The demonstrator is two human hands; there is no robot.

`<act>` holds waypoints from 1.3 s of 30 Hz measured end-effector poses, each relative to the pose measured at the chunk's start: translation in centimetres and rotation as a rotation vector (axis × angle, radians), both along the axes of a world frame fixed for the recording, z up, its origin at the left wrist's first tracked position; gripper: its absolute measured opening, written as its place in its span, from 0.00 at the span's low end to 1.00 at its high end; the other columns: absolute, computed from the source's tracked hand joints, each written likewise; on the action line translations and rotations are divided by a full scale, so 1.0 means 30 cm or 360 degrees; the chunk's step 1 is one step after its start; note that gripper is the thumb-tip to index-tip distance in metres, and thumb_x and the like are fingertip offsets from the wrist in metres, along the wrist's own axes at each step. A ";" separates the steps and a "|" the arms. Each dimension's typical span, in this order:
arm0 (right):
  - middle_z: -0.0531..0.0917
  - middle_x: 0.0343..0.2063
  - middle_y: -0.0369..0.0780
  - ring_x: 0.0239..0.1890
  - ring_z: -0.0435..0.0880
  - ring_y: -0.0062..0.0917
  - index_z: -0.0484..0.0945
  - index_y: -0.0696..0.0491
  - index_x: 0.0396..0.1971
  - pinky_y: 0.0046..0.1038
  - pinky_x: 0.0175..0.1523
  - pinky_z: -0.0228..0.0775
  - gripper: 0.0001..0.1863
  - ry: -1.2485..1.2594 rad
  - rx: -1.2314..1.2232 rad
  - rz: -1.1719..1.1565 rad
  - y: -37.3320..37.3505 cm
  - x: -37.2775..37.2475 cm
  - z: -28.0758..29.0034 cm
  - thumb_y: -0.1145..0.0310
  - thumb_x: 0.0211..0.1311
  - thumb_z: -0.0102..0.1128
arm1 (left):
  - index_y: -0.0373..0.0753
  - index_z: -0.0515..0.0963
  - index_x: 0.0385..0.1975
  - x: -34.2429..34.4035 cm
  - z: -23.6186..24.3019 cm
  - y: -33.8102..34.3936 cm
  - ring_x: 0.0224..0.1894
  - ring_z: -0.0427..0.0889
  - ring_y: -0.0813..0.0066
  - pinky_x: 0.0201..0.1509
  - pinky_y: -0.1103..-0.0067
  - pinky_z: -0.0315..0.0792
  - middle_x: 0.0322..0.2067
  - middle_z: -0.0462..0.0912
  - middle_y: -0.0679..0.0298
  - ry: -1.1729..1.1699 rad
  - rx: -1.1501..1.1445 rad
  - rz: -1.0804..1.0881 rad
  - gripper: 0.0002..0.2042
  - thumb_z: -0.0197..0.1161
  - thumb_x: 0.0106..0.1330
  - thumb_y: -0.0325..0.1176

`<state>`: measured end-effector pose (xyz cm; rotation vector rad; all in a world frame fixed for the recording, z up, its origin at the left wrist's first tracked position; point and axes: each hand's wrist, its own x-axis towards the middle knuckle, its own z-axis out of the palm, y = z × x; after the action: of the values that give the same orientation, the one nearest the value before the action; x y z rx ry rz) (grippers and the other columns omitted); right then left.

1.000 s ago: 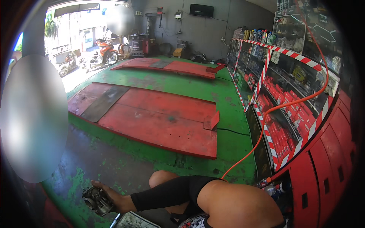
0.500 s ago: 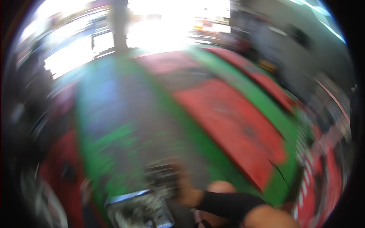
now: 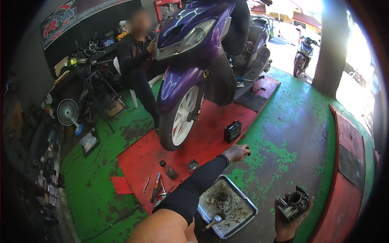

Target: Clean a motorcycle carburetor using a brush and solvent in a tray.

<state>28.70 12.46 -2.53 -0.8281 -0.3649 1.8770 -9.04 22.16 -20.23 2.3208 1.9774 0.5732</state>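
Head view, from the left: small fan on the green floor by cluttered benches, well apart from the work. Next, a screwdriver and loose tools and a small bottle lying on the red ramp, just beside the front wheel of a raised purple scooter; another person standing behind it. Then the left hand, black-sleeved, stretched out low over the ramp's edge near a black box, fingers curled close together; cannot tell whether pinching some small part. Below that arm, a metal tray on the floor, grimy, with a brush and bits inside. Farthest right, the carburettor, cupped from beneath in the right hand, fingers wrapped around its body, held above the floor beside the tray. By the look of it, removal done: carburettor off and in hand, tools out. Refitting seemingly left, with nothing yet back on the scooter.
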 end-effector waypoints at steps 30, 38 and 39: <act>0.82 0.34 0.39 0.34 0.80 0.30 0.80 0.49 0.42 0.41 0.46 0.73 0.29 0.0052 0.0258 -0.0111 -0.056 0.073 -0.001 0.36 0.68 0.49 | 0.49 0.83 0.45 -0.193 -0.110 -0.314 0.52 0.83 0.59 0.51 0.62 0.79 0.49 0.81 0.60 0.0530 -0.0870 0.0219 0.12 0.58 0.66 0.28; 0.82 0.34 0.39 0.36 0.80 0.29 0.80 0.50 0.42 0.41 0.47 0.72 0.30 -0.0015 0.0269 -0.0151 -0.059 0.071 0.000 0.35 0.68 0.49 | 0.49 0.83 0.46 -0.215 -0.114 -0.308 0.52 0.83 0.58 0.52 0.61 0.78 0.48 0.81 0.61 0.0486 -0.0847 0.0279 0.12 0.58 0.66 0.29; 0.82 0.34 0.38 0.36 0.80 0.29 0.80 0.49 0.42 0.41 0.47 0.72 0.30 -0.0012 0.0272 -0.0143 -0.061 0.068 0.005 0.35 0.68 0.49 | 0.49 0.83 0.46 -0.227 -0.124 -0.313 0.52 0.83 0.58 0.52 0.61 0.78 0.47 0.81 0.61 0.0490 -0.0832 0.0291 0.12 0.58 0.66 0.30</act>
<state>30.75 10.62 -2.39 -0.7245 -0.4779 1.7337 -15.85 12.78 -23.95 2.0014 2.1409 -0.2953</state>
